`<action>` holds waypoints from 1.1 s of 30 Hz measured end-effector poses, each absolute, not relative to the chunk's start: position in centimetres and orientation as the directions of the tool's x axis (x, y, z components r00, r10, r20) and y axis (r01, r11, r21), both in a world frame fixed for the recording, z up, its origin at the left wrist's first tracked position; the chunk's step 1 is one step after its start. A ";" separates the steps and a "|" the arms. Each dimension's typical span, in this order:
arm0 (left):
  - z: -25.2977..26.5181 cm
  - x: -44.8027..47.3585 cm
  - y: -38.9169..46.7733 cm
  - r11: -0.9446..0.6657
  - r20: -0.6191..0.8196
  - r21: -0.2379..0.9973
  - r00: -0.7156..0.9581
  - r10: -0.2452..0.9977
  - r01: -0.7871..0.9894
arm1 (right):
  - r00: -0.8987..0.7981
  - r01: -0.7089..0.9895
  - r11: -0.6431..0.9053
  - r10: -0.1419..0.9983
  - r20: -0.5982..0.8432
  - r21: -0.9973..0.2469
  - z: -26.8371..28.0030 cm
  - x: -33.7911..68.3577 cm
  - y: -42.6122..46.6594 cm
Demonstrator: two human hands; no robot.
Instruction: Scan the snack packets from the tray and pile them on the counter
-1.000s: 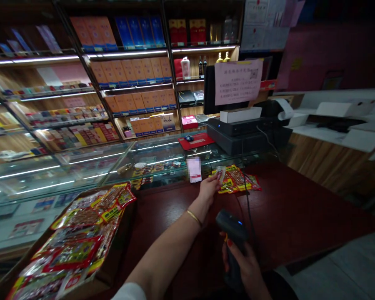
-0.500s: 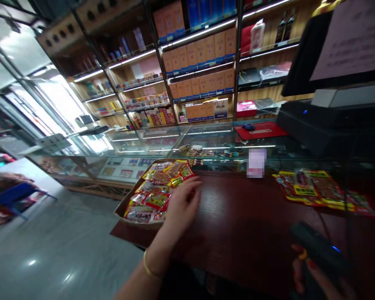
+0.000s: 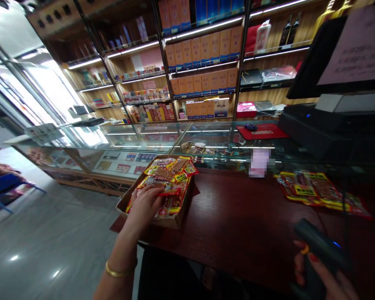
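Observation:
My left hand (image 3: 146, 204), with a gold bangle on the wrist, reaches into an open cardboard box (image 3: 170, 221) of snack packets. Its fingers are closed on a red-edged snack packet (image 3: 171, 192) lying over the others; the fingertips are partly hidden. Several more red and yellow packets (image 3: 162, 171) fill the box, which sits at the left end of the dark red table (image 3: 231, 212). At the lower right, my right hand (image 3: 320, 271) is wrapped round the handle of a black barcode scanner (image 3: 321, 246) with a blue light, held above the table.
More snack packets (image 3: 321, 189) lie at the table's right. Behind the table runs a glass display counter (image 3: 143, 139), with a red mat (image 3: 262, 131) on top. A monitor (image 3: 318, 54) stands at the right. On the floor at left is a blue stool (image 3: 9, 185).
My left hand has moved left and down from the box's right side onto the packets and closed on one. My right hand still holds the scanner. The view has shifted slightly.

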State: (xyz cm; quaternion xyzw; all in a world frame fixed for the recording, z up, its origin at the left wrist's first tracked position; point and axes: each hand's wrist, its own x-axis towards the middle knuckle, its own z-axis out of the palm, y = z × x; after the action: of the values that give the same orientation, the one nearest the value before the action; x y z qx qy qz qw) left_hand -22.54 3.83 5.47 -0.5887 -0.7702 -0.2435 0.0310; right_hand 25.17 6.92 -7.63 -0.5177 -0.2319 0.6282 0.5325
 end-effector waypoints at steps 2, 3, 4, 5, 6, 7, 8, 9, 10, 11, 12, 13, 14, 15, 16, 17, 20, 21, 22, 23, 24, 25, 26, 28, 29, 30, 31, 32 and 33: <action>6.2 -20.8 4.0 0.101 0.415 0.535 -0.365 0.833 0.839 | 0.125 -0.409 -0.303 0.916 -0.382 -0.861 -7.3 24.8 7.1; 6.5 -19.4 4.3 0.025 0.417 0.665 -0.399 0.816 0.747 | 0.128 -0.399 -0.287 0.923 -0.363 -0.871 -7.3 24.7 7.2; 6.6 -17.7 4.8 -0.062 0.384 0.793 -0.418 0.823 0.606 | 0.125 -0.389 -0.276 0.929 -0.347 -0.879 -7.4 24.6 7.3; 6.5 -15.7 5.5 -0.132 0.318 0.897 -0.409 0.855 0.421 | 0.126 -0.380 -0.264 0.935 -0.333 -0.887 -7.6 24.6 7.3; 6.2 -13.6 6.4 -0.168 0.236 0.963 -0.357 0.904 0.212 | 0.122 -0.368 -0.257 0.940 -0.320 -0.894 -7.8 24.5 7.3; 5.6 -11.3 7.7 -0.156 0.154 0.988 -0.272 0.950 0.015 | 0.120 -0.356 -0.245 0.945 -0.304 -0.902 -7.8 24.5 7.2; 4.9 -9.2 9.1 -0.103 0.074 0.984 -0.186 0.980 -0.147 | 0.119 -0.346 -0.229 0.951 -0.284 -0.910 -7.9 24.4 7.0; 4.1 -7.3 10.7 -0.021 -0.009 0.962 -0.108 0.994 -0.273 | 0.127 -0.339 -0.207 0.957 -0.263 -0.918 -7.8 24.3 6.8; 3.3 -5.6 12.3 0.073 -0.091 0.929 -0.034 0.995 -0.362 | 0.140 -0.337 -0.181 0.961 -0.239 -0.924 -7.6 24.1 6.6; 2.5 -4.3 13.8 0.161 -0.163 0.894 0.031 0.986 -0.417 | 0.156 -0.341 -0.157 0.963 -0.221 -0.927 -7.3 23.8 6.4; 1.7 -3.3 15.1 0.251 -0.229 0.856 0.103 0.968 -0.453 | 0.174 -0.347 -0.144 0.961 -0.214 -0.927 -7.1 23.6 6.2; 1.0 -2.7 16.2 0.336 -0.283 0.812 0.182 0.942 -0.477 | 0.192 -0.351 -0.135 0.958 -0.213 -0.927 -6.8 23.3 6.0; 0.3 -2.4 17.1 0.407 -0.315 0.768 0.261 0.912 -0.495 | 0.203 -0.348 -0.131 0.956 -0.211 -0.928 -6.6 23.1 5.9; -0.2 -2.4 17.7 0.458 -0.326 0.725 0.330 0.886 -0.514 | 0.210 -0.336 -0.128 0.956 -0.206 -0.933 -6.4 23.0 5.8; -0.8 -2.6 18.0 0.501 -0.326 0.680 0.391 0.861 -0.536 | 0.205 -0.310 -0.129 0.958 -0.199 -0.942 -6.3 22.9 5.7; -1.2 -3.0 18.1 0.532 -0.321 0.640 0.436 0.841 -0.554 | 0.188 -0.270 -0.133 0.964 -0.187 -0.954 -6.2 22.8 5.6; -2.3 -4.1 17.9 0.550 -0.327 0.616 0.452 0.830 -0.564 | 0.081 -0.042 -0.136 0.987 -0.139 -0.990 -5.9 22.5 5.2; -2.5 -4.4 17.8 0.552 -0.345 0.620 0.439 0.830 -0.558 | 0.043 0.055 -0.130 0.991 -0.127 -0.990 -5.7 22.3 4.9; -2.6 -4.5 17.7 0.547 -0.359 0.628 0.417 0.835 -0.554 | 0.023 0.149 -0.119 0.993 -0.117 -0.982 -5.5 22.0 4.6; -2.7 -4.5 17.7 0.527 -0.363 0.645 0.384 0.849 -0.554 | 0.023 0.233 -0.109 0.994 -0.107 -0.966 -5.4 21.7 4.2; -2.7 -4.4 17.8 0.494 -0.356 0.668 0.344 0.869 -0.556 | 0.022 0.298 -0.107 0.994 -0.105 -0.948 -5.1 21.4 3.9; -2.8 -4.3 17.8 0.451 -0.338 0.695 0.300 0.892 -0.559 | 0.023 0.346 -0.110 0.994 -0.109 -0.932 -4.9 21.1 3.5; -2.8 -4.1 17.9 0.403 -0.314 0.723 0.253 0.915 -0.561 | 0.024 0.379 -0.116 0.993 -0.116 -0.918 -4.7 20.8 3.1; -2.9 -3.7 18.2 0.324 -0.264 0.761 0.189 0.946 -0.562 | -0.009 0.410 -0.132 0.989 -0.149 -0.902 -4.3 20.3 2.6; -2.9 -3.6 18.2 0.305 -0.250 0.770 0.174 0.952 -0.561 | -0.016 0.416 -0.139 0.987 -0.160 -0.899 -4.2 20.2 2.4; -3.0 -3.5 18.3 0.294 -0.245 0.775 0.163 0.956 -0.559 | 0.000 0.422 -0.143 0.987 -0.158 -0.895 -4.0 20.1 2.3; -3.0 -3.4 18.4 0.287 -0.247 0.780 0.149 0.958 -0.557 | 0.028 0.430 -0.145 0.989 -0.147 -0.891 -3.9 20.1 2.2; -3.1 -3.3 18.4 0.284 -0.254 0.784 0.132 0.958 -0.553 | 0.049 0.440 -0.148 0.989 -0.141 -0.886 -3.9 20.2 2.1; -3.1 -3.3 18.5 0.280 -0.261 0.788 0.115 0.958 -0.549 | 0.062 0.452 -0.152 0.988 -0.139 -0.879 -3.9 20.3 2.1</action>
State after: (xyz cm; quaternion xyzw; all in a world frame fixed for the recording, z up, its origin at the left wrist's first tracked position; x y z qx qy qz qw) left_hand -3.28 18.49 -3.13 -0.2628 -0.3898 -0.5392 -0.6988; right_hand 20.29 2.15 -3.88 -0.6461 -0.5575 0.3979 0.3367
